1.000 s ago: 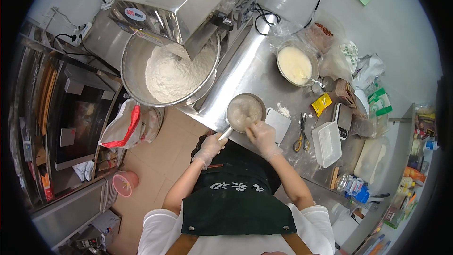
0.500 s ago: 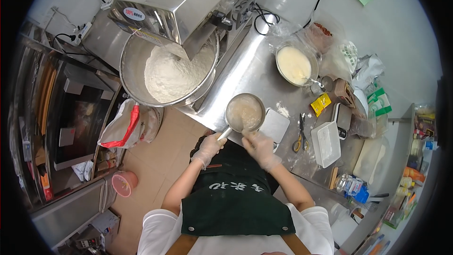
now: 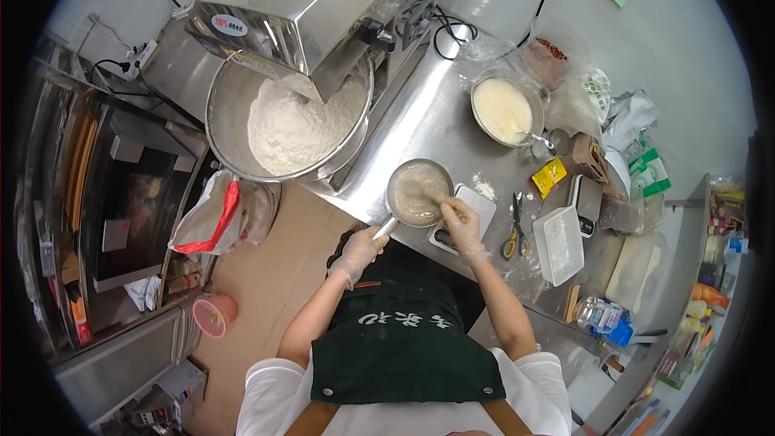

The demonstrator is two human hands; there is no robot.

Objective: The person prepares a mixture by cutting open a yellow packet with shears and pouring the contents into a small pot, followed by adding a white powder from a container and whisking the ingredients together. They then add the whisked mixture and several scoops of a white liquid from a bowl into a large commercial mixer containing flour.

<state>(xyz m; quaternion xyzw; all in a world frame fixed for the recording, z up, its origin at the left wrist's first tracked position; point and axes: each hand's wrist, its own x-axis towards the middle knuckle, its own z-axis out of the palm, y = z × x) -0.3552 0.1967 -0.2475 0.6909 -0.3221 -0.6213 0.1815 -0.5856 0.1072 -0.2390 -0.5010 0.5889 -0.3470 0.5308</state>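
Observation:
My left hand [image 3: 359, 257], in a clear glove, is closed around the handle of a small metal saucepan [image 3: 391, 208]. A cloudy beige liquid [image 3: 416, 194] lies in the pan, which is held level at the table's front edge. My right hand [image 3: 462, 228], also gloved, is closed at the pan's right rim on a thin utensil [image 3: 437, 196] that dips into the liquid. Its lower end is blurred, so its kind cannot be made out. Just right of the pan, partly behind my right hand, is a flat kitchen scale [image 3: 478, 208].
A large mixer [image 3: 299, 0] with a bowl of flour [image 3: 295, 133] stands at left. Right of it are a bowl of pale yellow liquid [image 3: 502, 109], a yellow packet [image 3: 549, 177], scissors [image 3: 514, 230], a white tub [image 3: 559, 246] and a second scale [image 3: 585, 203]. A flour sack [image 3: 214, 218] stands below the mixer.
My right hand has moved to the right and slightly up along the pan's rim, with the utensil shifting in the liquid. My left hand and the pan stay in place.

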